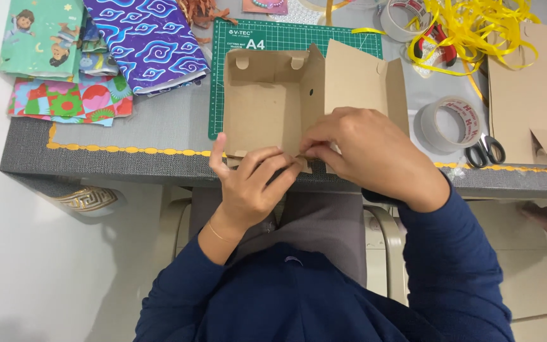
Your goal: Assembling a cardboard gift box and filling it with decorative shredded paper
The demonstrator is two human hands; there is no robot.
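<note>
while palms face down, both hands pinch the cardboard box (273, 107) edge.

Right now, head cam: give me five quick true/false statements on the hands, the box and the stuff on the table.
1. Both hands pinch the near edge of the cardboard box. True: left hand and right hand meet there.
2. The box sits on a green cutting mat. True.
3. The scissors are in the right hand. False: they lie on the table, right of the tape roll.
4. Patterned paper lies left of the mat. True.
5. The yellow ribbon is tied round the box. False: it lies loose at the far right.
</note>
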